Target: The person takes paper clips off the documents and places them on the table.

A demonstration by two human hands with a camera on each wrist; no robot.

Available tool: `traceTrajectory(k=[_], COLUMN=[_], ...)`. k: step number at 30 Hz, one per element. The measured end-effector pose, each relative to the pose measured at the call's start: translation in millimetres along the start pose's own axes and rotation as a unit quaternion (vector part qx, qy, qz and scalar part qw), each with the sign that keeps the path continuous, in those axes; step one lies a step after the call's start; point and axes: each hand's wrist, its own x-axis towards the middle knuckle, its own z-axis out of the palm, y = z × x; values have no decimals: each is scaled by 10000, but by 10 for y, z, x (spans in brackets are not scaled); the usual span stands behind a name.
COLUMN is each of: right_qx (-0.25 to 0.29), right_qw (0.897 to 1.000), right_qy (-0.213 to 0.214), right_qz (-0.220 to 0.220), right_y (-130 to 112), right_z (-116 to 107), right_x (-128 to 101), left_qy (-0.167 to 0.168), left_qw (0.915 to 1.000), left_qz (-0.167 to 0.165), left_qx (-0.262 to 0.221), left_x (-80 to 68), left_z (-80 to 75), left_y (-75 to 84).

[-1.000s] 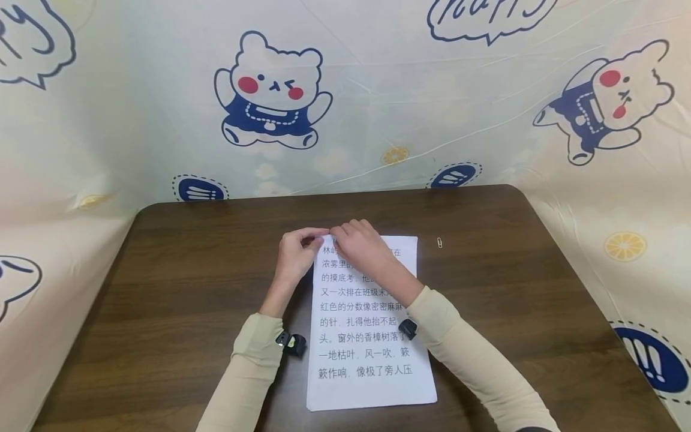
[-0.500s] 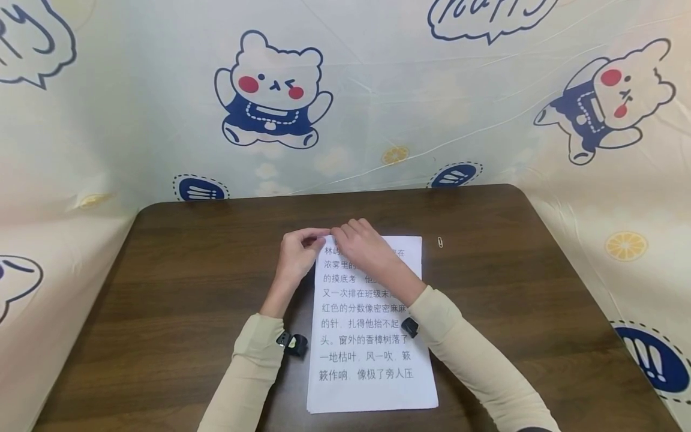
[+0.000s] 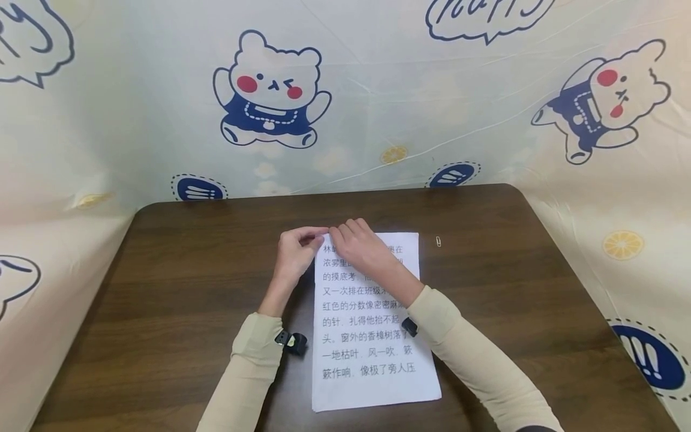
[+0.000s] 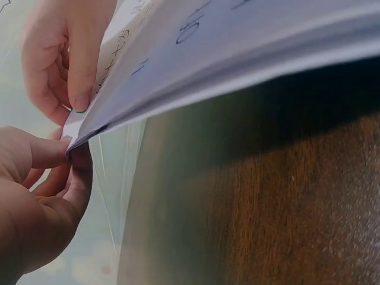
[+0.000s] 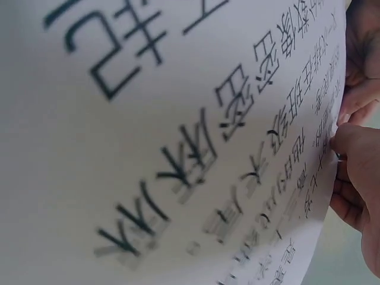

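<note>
A stack of white sheets [image 3: 372, 336] printed with large black characters lies on the dark wooden table [image 3: 189, 288]. Both hands meet at its far left corner. My left hand [image 3: 310, 239] pinches that corner from the left; in the left wrist view the left hand [image 4: 68, 148] has thumb and forefinger closed on the lifted corner of the sheets [image 4: 237, 47]. My right hand [image 3: 340, 233] lies across the top of the page and grips the same corner with curled fingers. In the right wrist view the right hand [image 5: 347, 148] holds the page edge [image 5: 178, 148].
A small silver paper clip [image 3: 438, 242] lies on the table to the right of the sheets. A cloth printed with cartoon bears [image 3: 270, 90] walls in the table at the back and on both sides. Beige sleeves cover both forearms.
The near end of the sheets has swung slightly to the right. Both hands stay at the far left corner.
</note>
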Motion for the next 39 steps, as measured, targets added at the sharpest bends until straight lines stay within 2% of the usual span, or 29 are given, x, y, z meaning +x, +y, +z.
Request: traceTrajectory(k=[7, 16, 22, 39], right_qx=[-413, -413, -423, 433], right_qw=[9991, 9991, 9990, 9961], right_qy=[73, -51, 145, 589], right_qz=[-62, -62, 17, 484], right_y=[12, 13, -1, -39], right_z=[56, 97, 141, 198], right_x=[0, -6, -16, -35], left_qy=[-36, -91, -88, 53], left_qw=[9999, 9997, 9997, 10000], left_qz=[-129, -160, -219, -44], left_qx=[-94, -154, -91, -29], left_x=[-4, -6, -13, -19], left_z=[11, 23, 34, 40], left_y=[9, 11, 19, 8])
